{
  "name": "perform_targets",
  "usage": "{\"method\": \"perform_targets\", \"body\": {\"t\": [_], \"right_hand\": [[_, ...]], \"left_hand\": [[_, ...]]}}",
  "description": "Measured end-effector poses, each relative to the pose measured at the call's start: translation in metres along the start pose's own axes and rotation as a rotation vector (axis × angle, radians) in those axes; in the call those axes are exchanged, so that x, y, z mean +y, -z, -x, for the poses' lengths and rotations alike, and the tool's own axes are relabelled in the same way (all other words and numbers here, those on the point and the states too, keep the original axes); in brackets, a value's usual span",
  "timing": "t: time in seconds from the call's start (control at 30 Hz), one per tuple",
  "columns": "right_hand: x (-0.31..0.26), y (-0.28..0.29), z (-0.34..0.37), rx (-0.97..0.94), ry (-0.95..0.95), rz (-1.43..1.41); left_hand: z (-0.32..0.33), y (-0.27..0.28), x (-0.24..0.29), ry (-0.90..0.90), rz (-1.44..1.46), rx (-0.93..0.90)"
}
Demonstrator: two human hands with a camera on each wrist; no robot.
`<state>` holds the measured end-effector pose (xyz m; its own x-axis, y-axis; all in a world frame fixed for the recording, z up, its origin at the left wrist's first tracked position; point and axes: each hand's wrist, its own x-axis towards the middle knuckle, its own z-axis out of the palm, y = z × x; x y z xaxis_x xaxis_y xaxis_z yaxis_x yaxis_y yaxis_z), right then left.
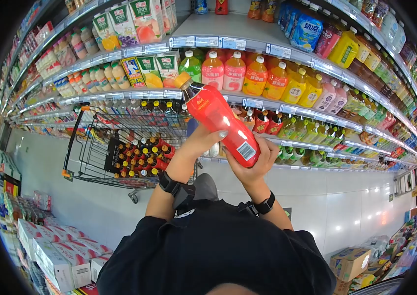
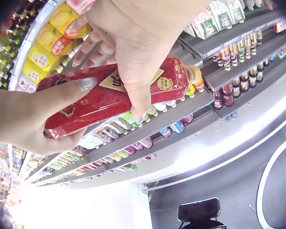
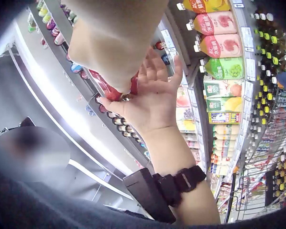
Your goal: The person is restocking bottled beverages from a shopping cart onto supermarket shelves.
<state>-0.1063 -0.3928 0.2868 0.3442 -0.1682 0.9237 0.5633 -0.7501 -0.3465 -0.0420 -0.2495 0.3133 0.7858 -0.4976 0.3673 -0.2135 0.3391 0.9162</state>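
A large drink bottle (image 1: 221, 115) with a red label, gold cap and dark contents near the neck lies tilted between my hands in the head view. Its cap points up and left, and a barcode shows near the base. My left hand (image 1: 203, 140) grips the bottle's middle, thumb across the label; its fingers stretch out behind it in the left wrist view. At the base end, my right hand (image 1: 255, 160) holds the bottle with the thumb on one side. The right wrist view shows only a small red part of the bottle (image 3: 102, 83).
A wire shopping cart (image 1: 66, 173) stands at my left, with several dark bottles (image 1: 142, 157) with red and yellow caps in it. Ahead, shelves hold juice bottles (image 1: 235, 73) and cartons (image 1: 142, 22). Boxes (image 1: 54, 258) are stacked behind left, and a carton (image 1: 348, 265) behind right.
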Motion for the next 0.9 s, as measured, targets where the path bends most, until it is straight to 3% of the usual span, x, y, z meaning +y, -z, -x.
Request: {"method": "perform_targets", "body": {"t": [0.73,0.87,0.9], "right_hand": [[0.039,0.032,-0.012,0.085,0.125,0.184],[0.060,0.050,-0.012,0.089,0.237,0.301],[0.065,0.054,-0.012,0.084,0.274,0.329]], "left_hand": [[-0.046,-0.044,-0.014,0.007,0.171,-0.144],[-0.057,-0.049,-0.037,0.032,0.260,-0.222],[-0.057,-0.033,-0.066,0.058,0.184,-0.176]]}}
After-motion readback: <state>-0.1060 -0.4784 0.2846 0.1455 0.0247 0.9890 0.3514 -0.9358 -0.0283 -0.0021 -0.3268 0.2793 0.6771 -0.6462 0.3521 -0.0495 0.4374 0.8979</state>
